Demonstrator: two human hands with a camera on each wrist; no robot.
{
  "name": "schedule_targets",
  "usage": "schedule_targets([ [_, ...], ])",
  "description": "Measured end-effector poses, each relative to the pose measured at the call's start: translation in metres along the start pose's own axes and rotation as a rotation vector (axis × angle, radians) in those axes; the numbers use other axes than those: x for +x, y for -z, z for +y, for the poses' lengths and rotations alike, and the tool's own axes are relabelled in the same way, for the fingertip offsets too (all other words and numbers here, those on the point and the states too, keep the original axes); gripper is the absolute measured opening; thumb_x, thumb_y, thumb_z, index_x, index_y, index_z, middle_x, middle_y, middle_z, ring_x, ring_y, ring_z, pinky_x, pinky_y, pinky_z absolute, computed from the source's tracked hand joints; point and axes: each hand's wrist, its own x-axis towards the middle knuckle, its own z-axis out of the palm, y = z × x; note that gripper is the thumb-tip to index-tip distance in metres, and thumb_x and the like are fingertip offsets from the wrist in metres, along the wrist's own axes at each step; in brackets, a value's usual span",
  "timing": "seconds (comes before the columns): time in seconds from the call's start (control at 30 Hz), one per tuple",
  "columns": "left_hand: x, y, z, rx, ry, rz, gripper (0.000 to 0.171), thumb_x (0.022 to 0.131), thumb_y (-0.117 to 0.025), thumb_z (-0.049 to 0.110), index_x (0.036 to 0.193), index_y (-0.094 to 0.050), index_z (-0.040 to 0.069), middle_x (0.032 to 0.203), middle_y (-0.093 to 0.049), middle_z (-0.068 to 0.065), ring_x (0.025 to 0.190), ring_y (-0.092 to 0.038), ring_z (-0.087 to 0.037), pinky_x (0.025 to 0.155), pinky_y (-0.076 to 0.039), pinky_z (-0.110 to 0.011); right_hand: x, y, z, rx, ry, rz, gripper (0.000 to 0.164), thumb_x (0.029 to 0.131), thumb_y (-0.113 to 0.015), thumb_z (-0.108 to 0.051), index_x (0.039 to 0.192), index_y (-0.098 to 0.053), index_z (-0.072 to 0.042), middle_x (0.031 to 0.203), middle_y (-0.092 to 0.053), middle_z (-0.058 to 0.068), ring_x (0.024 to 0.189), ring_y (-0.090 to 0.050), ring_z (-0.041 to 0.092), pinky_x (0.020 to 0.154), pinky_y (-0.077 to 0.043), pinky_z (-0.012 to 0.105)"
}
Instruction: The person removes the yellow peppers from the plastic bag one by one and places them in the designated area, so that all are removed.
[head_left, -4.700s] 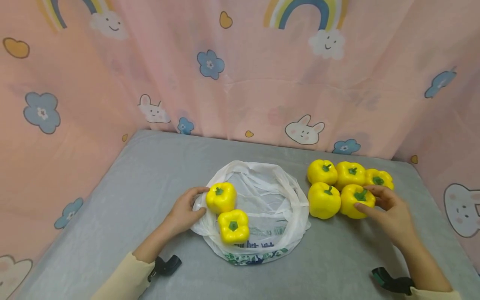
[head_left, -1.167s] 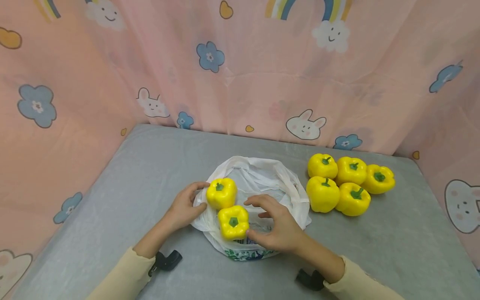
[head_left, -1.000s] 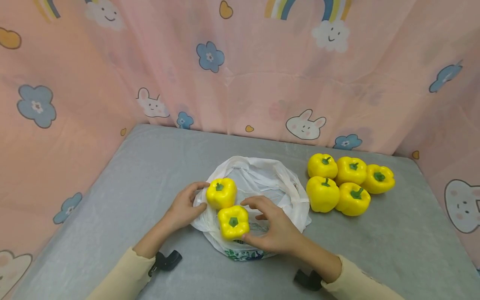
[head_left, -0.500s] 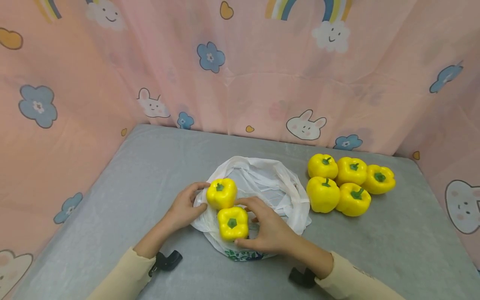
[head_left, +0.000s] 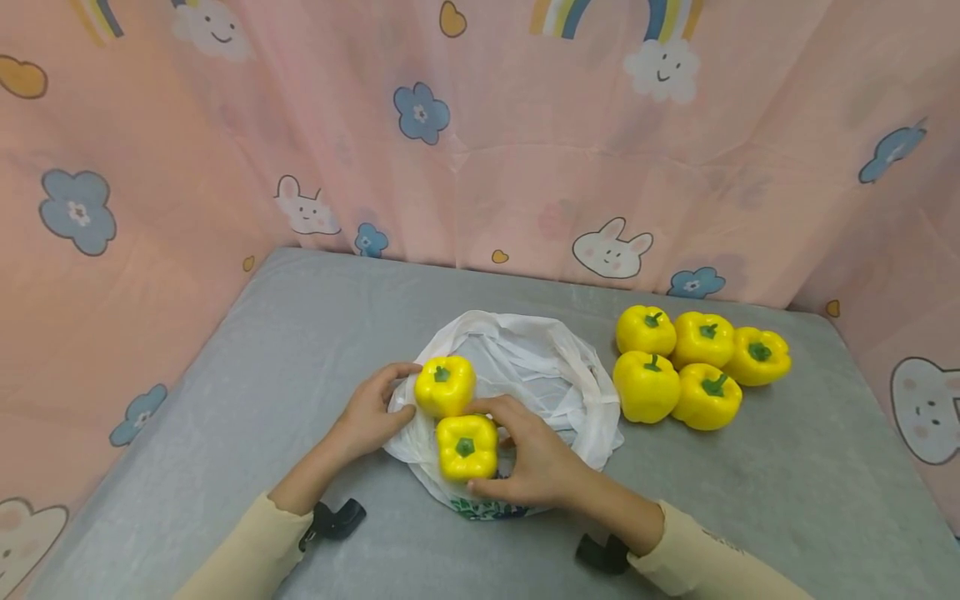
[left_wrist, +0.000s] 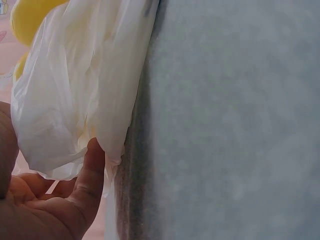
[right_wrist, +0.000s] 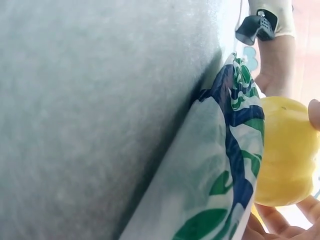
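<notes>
A white plastic bag (head_left: 588, 408) with green and blue print lies with its mouth spread on the grey cloth. Inside its left part sit two yellow bell peppers, a rear bell pepper (head_left: 444, 388) and a front bell pepper (head_left: 456, 467), stem up. My right hand (head_left: 536, 454) grips the front one, thumb at its near side and fingers at its far side. In the right wrist view that bell pepper (right_wrist: 287, 155) shows above the printed bag rim. My left hand (head_left: 367, 417) holds the bag's left edge between thumb and fingers, beside the rear pepper.
Several more yellow bell peppers (head_left: 647, 387) stand in two rows to the bag's right. Pink patterned curtain (head_left: 510, 183) surrounds the grey cloth-covered table (head_left: 315, 317) at the back and sides. A black wrist camera (head_left: 336, 518) is on each forearm.
My right hand has come from the right-hand peppers to the bag and closed on the front bell pepper, which shifted slightly. The left hand has stayed at the bag's edge.
</notes>
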Motion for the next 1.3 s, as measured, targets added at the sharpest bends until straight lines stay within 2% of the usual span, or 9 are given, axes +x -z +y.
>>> schedule_targets([
  [0.2, 0.0, -0.001, 0.001, -0.005, -0.003, -0.002, 0.051, 0.083, -0.064, 0.002, 0.132, -0.053, 0.008, 0.14, -0.049, -0.017, 0.119, -0.058, -0.033, 0.088, -0.056, -0.038, -0.003, 0.006, 0.0, 0.035, -0.005, 0.034, 0.074, 0.07, -0.083, -0.031, 0.133, -0.046, -0.02, 0.13, -0.051, -0.004, 0.112, -0.055, 0.013, 0.081, -0.055, 0.024],
  [0.4, 0.0, -0.001, 0.001, -0.006, 0.006, -0.002, 0.051, 0.083, -0.063, 0.001, 0.132, -0.053, 0.008, 0.141, -0.048, -0.018, 0.119, -0.058, -0.034, 0.088, -0.056, -0.039, -0.008, 0.018, -0.005, 0.043, -0.031, 0.074, 0.073, 0.068, -0.084, -0.026, 0.131, -0.048, -0.017, 0.129, -0.052, -0.005, 0.111, -0.055, 0.014, 0.081, -0.057, 0.03],
  [0.63, 0.0, -0.001, 0.002, -0.028, 0.005, -0.007, 0.052, 0.082, -0.063, 0.0, 0.133, -0.052, 0.007, 0.142, -0.047, -0.019, 0.117, -0.06, -0.036, 0.085, -0.057, -0.038, -0.016, 0.038, -0.004, -0.011, -0.035, 0.166, 0.073, 0.068, -0.084, -0.026, 0.132, -0.048, -0.02, 0.129, -0.054, -0.001, 0.109, -0.056, 0.016, 0.079, -0.058, 0.034],
  [0.8, 0.0, -0.001, 0.002, -0.027, -0.001, -0.01, 0.052, 0.082, -0.063, 0.0, 0.133, -0.052, 0.006, 0.142, -0.046, -0.019, 0.121, -0.057, -0.038, 0.088, -0.056, -0.04, -0.023, 0.054, 0.001, -0.052, -0.012, 0.257, 0.071, 0.068, -0.083, -0.023, 0.131, -0.049, -0.015, 0.127, -0.056, 0.002, 0.102, -0.058, 0.016, 0.076, -0.058, 0.031],
  [1.17, 0.001, -0.002, 0.001, -0.012, 0.019, -0.002, 0.051, 0.083, -0.062, 0.001, 0.133, -0.052, 0.009, 0.142, -0.048, -0.018, 0.126, -0.052, -0.038, 0.092, -0.054, -0.043, -0.044, 0.088, 0.005, -0.128, -0.101, 0.388, 0.072, 0.068, -0.083, -0.016, 0.131, -0.049, -0.012, 0.126, -0.057, 0.005, 0.099, -0.06, 0.022, 0.075, -0.057, 0.033],
  [1.3, 0.001, -0.002, 0.001, -0.008, 0.016, -0.003, 0.051, 0.084, -0.062, 0.0, 0.133, -0.053, 0.009, 0.142, -0.047, -0.018, 0.124, -0.054, -0.039, 0.09, -0.055, -0.042, -0.054, 0.098, 0.005, -0.156, -0.149, 0.434, 0.074, 0.068, -0.083, -0.015, 0.133, -0.049, -0.012, 0.125, -0.057, 0.005, 0.097, -0.058, 0.02, 0.077, -0.056, 0.029],
])
